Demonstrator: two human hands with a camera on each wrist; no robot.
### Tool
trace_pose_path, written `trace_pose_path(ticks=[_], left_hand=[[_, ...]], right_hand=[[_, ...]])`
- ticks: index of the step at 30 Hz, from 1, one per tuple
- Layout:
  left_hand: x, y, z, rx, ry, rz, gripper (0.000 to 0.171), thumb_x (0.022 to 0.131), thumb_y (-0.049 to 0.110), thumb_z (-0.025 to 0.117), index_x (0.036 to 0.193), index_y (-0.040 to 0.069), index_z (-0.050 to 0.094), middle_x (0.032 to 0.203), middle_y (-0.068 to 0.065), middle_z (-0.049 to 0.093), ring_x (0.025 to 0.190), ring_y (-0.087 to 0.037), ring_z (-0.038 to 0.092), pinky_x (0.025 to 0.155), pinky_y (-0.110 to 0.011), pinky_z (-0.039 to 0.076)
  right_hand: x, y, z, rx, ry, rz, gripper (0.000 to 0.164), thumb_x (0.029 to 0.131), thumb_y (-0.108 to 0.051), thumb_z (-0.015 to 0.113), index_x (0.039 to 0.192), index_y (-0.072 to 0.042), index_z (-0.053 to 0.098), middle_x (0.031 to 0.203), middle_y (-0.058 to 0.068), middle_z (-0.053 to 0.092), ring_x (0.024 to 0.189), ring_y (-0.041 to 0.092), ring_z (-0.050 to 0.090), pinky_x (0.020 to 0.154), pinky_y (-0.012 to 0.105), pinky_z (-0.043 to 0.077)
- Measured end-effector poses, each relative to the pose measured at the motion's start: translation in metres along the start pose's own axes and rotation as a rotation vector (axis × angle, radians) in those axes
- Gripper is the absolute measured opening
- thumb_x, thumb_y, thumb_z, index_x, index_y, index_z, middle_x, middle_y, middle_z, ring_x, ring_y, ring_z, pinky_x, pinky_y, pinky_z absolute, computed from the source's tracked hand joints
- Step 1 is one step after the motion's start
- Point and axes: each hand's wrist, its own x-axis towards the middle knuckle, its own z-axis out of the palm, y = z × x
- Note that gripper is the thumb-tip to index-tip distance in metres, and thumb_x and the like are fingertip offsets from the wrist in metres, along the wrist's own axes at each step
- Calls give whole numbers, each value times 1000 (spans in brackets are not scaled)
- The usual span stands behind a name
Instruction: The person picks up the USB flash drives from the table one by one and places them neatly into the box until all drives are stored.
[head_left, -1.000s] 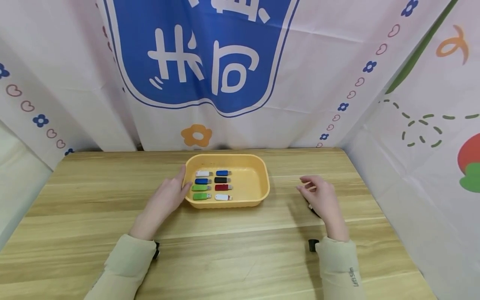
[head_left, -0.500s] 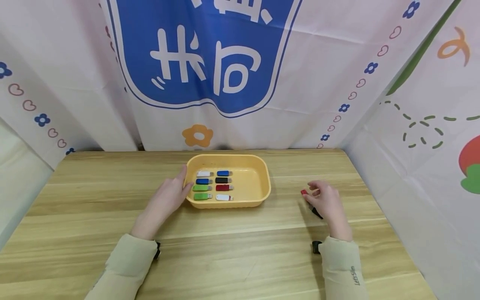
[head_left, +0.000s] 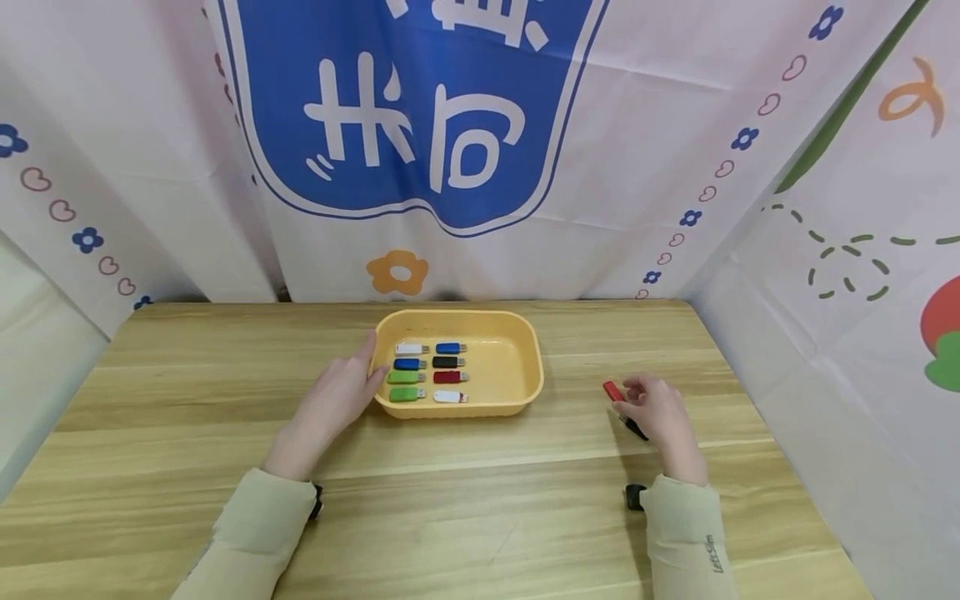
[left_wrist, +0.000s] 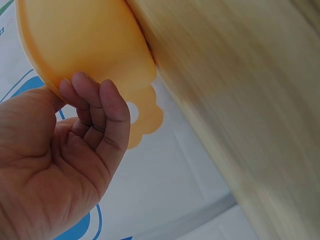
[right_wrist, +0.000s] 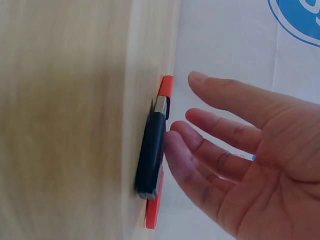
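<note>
In the head view my left hand grips the left end of a yellow plastic tray, thumb and fingers at its rim. The left wrist view shows the fingers curled against the outside of the tray's wall. Inside the tray lie several USB sticks, among them a black one, a dark red one and a green one. My right hand hovers with relaxed, parted fingers beside a red USB stick and a black USB stick on the table, holding nothing.
The wooden table ends at the back against a printed curtain. More printed cloth hangs along the right side. The tray stands near the table's back edge, its sticks in two columns toward the left.
My right hand has shifted down and slightly right, exposing the red USB stick that it hid before. The left hand keeps its hold on the tray.
</note>
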Motion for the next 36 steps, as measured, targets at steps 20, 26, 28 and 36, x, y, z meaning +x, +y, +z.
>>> trace_pose_path(ticks=[20,26,28,36], left_hand=[[-1,2,-1,16,2,7,67,105,22,52,156,-6,19,58,-5,46,45,-15,40,44,-27,37],[0,2,-1,13,-22,-8,69,105,24,51,157,-4,16,59,-5,47,45,-14,41,44,-27,38],[0,2,-1,13,-23,-11,70,105,25,52,157,-4,15,59,-5,47,45,-14,42,44,-26,38],[1,0,1,7,-13,0,69,105,24,52,157,-5,18,58,-5,48,44,-14,42,43,-26,38]], right_hand=[[21,-2,-3,-164,-164,25,32,87,-16,76,108,6,67,101,20,69,92,31,63,87,48,52],[25,-7,1,-191,-166,58,24,88,-11,75,104,5,67,96,17,69,84,26,63,80,44,54],[25,-9,1,-195,-172,65,22,89,-10,74,103,5,67,96,17,70,84,26,64,79,43,54],[24,-17,3,-193,-170,50,20,90,-8,72,107,4,68,97,17,70,86,25,63,80,42,54]])
